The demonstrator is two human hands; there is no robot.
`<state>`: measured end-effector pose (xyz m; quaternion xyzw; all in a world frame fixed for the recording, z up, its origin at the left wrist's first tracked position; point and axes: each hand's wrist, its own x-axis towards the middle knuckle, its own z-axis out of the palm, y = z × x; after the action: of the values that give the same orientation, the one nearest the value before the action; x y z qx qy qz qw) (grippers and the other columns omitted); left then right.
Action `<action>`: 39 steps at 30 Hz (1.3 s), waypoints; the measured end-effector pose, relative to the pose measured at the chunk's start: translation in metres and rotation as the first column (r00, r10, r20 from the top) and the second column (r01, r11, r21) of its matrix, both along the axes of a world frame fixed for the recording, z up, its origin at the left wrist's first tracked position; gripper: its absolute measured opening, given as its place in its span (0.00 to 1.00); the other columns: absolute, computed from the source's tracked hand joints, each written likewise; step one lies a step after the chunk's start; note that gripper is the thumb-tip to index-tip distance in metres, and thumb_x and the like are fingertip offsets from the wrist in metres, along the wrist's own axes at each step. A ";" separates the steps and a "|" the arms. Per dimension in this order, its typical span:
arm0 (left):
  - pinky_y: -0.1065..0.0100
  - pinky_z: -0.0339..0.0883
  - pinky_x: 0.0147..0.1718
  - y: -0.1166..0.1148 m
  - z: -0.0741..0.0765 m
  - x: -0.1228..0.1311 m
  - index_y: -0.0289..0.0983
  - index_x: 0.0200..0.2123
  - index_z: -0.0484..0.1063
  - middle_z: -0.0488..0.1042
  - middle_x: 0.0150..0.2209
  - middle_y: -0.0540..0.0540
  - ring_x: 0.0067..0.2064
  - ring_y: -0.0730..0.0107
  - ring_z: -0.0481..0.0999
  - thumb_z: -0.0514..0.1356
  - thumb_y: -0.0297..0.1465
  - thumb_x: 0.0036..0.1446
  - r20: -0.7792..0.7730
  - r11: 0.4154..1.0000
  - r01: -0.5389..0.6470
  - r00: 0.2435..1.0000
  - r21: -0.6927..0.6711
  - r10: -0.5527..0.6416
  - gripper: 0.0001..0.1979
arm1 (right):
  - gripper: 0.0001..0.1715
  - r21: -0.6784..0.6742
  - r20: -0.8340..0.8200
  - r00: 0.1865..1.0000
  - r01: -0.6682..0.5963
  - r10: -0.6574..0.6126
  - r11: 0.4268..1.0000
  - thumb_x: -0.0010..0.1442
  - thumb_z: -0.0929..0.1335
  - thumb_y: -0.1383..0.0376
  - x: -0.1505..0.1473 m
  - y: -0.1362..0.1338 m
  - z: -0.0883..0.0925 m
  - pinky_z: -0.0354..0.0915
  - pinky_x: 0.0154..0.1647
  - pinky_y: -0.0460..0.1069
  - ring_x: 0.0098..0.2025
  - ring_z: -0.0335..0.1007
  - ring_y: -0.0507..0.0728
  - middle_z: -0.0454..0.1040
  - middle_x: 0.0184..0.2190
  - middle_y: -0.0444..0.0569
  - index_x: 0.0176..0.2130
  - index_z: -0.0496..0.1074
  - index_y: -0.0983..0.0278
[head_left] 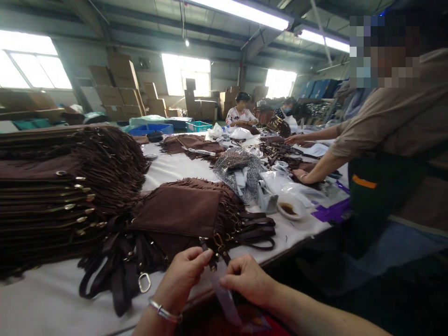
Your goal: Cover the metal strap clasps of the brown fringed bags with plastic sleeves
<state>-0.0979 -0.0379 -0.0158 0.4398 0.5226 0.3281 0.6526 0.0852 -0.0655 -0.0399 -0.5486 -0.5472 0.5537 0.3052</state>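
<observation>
Near the table's front edge, my left hand (185, 275) is closed, its thumb and forefinger pinching a short dark brown strap (213, 267) with metal fittings. Beside it my right hand (248, 281) is pinched on a translucent plastic strip (223, 291) that hangs down past the table edge. Just beyond both hands lies a brown fringed bag (178, 210), flat on other bags, its metal clasp close to my left fingertips. Brown straps (119, 275) with gold-coloured buckles spill over the table at the left. More looped straps (257, 228) lie to the right.
A tall stack of fringed brown bags (70, 172) fills the left. A small bowl of dark liquid (290, 210), a bubble-wrap bag (241, 172) and purple packaging (332, 211) lie on the white table (171, 168). A co-worker (392, 126) leans in from the right; others sit farther back.
</observation>
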 end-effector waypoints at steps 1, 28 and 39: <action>0.71 0.39 0.20 0.000 -0.001 0.001 0.37 0.23 0.62 0.54 0.18 0.58 0.20 0.80 0.49 0.64 0.49 0.48 -0.010 1.000 -0.006 1.000 0.008 0.006 0.22 | 0.10 -0.018 -0.016 1.000 0.004 -0.004 1.000 0.45 0.71 0.66 0.000 0.000 -0.001 0.50 0.22 0.43 0.21 0.54 0.47 0.61 0.15 0.39 0.18 0.70 0.68; 0.67 0.66 0.30 -0.043 -0.046 -0.001 0.36 0.31 0.75 0.76 0.27 0.47 0.30 0.66 0.75 0.70 0.50 0.36 0.112 0.961 -0.159 0.976 -0.224 0.188 0.25 | 0.22 -0.172 -0.201 0.976 0.054 -0.088 0.984 0.48 0.71 0.51 -0.015 -0.002 -0.007 0.43 0.19 0.45 0.16 0.49 0.46 0.60 0.12 0.39 0.19 0.64 0.65; 0.64 0.69 0.30 -0.040 -0.027 0.011 0.35 0.32 0.77 0.78 0.28 0.46 0.31 0.61 0.77 0.72 0.44 0.36 0.184 0.911 -0.362 0.899 -0.199 0.397 0.22 | 0.11 -0.092 -0.121 0.987 0.094 -0.105 0.991 0.50 0.67 0.63 -0.015 0.005 -0.006 0.50 0.19 0.44 0.17 0.55 0.48 0.63 0.13 0.40 0.21 0.71 0.67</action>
<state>-0.0869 -0.0778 -0.0424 0.2364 0.5475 0.4531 0.6626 0.0701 -0.0604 -0.0458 -0.5519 -0.4744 0.5942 0.3425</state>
